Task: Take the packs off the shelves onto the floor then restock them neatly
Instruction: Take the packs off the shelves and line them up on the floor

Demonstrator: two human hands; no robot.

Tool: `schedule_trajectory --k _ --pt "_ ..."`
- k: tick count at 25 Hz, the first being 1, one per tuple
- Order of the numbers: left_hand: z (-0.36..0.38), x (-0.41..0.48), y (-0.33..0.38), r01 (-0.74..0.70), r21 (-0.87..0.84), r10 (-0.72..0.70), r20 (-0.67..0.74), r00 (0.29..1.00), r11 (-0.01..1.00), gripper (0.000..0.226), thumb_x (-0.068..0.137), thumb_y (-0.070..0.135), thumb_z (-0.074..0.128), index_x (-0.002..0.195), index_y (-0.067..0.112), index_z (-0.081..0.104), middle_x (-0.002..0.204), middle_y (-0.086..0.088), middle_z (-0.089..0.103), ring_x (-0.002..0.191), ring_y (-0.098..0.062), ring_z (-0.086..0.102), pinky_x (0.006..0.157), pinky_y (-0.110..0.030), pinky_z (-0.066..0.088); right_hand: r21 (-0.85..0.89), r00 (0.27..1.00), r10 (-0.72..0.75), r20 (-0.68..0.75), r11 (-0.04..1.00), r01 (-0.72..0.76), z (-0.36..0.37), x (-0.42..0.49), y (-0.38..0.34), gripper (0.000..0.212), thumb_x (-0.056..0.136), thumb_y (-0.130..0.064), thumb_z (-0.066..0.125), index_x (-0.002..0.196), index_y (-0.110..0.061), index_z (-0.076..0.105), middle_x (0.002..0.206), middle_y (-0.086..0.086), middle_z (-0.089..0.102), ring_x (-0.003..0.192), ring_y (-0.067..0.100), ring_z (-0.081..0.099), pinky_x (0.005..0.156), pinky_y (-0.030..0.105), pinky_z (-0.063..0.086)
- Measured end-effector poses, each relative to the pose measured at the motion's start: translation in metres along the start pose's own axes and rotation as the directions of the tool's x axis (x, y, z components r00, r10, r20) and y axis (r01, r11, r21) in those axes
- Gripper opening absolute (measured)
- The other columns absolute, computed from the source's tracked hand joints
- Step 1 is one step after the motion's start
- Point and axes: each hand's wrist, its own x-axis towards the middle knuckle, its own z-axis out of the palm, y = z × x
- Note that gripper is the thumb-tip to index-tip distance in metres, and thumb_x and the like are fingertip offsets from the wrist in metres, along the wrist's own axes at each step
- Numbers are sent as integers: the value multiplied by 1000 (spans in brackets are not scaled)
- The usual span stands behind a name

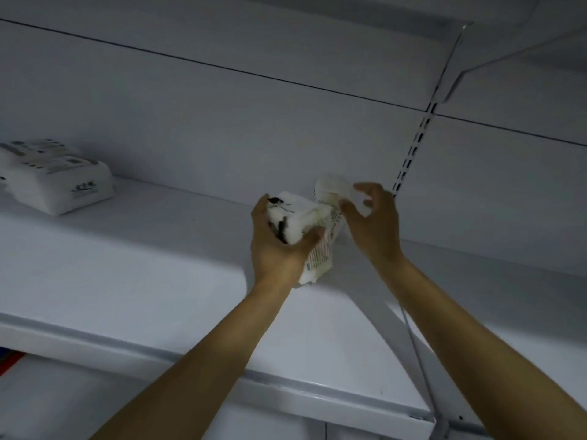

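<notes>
White metal shelf (127,281), dim light. My left grip (279,246) is wrapped round a soft white plastic pack with black print (295,217). Just behind it, my right grip (374,223) pinches a second crinkled white pack (333,188). Likely restocking: seat both flat, edges touching, squared to the back panel. A third white pack (57,176) lies well to the left.

We read shop aisle: white slotted metal upright (409,154); white sheet-metal shelf (127,281) bracketed left of upright; white plastic-wrapped printed pack (60,176) far left of it.
</notes>
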Motion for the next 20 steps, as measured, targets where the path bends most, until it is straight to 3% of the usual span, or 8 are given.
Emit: schedule_trajectory --k 1,3,5,8,11,15,18,20 --pt "1 0 -6 -32 96 26 65 998 995 104 66 31 87 146 34 21 141 10 48 122 -5 52 103 -31 46 -70 999 -45 21 996 46 7 19 3 49 85 -38 66 129 -23 51 133 5 45 119 21 49 91 29 43" --pt "4 1 -18 -52 188 21 161 987 981 120 56 50 85 146 46 7 149 15 37 131 -3 44 108 -35 42 -220 982 21 187 975 21 24 46 3 72 78 -64 63 138 -29 44 145 9 35 128 28 42 100 40 42" --pt "4 4 -25 -6 179 -25 169 985 984 128 47 57 85 144 53 1 149 17 38 129 -3 47 105 -40 45 -320 936 100 336 947 14 42 57 9 86 68 -79 60 134 -26 47 142 12 38 119 33 52 95 42 44" --pt "4 14 -34 22 148 -44 143 989 989 107 48 54 87 137 45 29 132 15 55 116 -8 59 94 -42 52 -325 945 92 314 946 16 46 50 20 59 83 -50 65 131 -21 46 138 10 34 107 35 58 84 37 44" --pt "1 19 -31 37 77 -45 109 993 996 73 52 51 88 115 39 53 115 2 65 102 -15 67 83 -45 57 -258 967 113 227 965 -53 26 42 36 51 83 -40 67 127 -20 50 131 11 45 103 30 60 76 32 46" --pt "-6 16 -19 126 -15 -124 102 987 992 68 59 37 90 115 27 54 104 2 72 93 -16 71 76 -46 59 -42 965 64 255 998 -55 -15 14 46 39 79 -29 73 115 -19 60 109 6 61 90 22 65 70 42 58" --pt "-3 0 -5 181 1 -179 152 972 983 88 46 42 94 118 22 49 106 -3 71 94 -23 71 77 -53 58 -56 927 -79 366 993 107 -47 -8 35 36 80 -23 74 114 -15 63 95 -4 58 85 14 60 65 26 49" --pt "1 -20 7 206 38 -209 168 963 978 75 55 30 93 114 21 47 109 -8 69 92 -23 71 76 -51 58 -46 885 -95 455 990 130 -64 -15 23 43 77 -28 77 116 -18 62 100 -5 62 84 11 58 62 22 46"
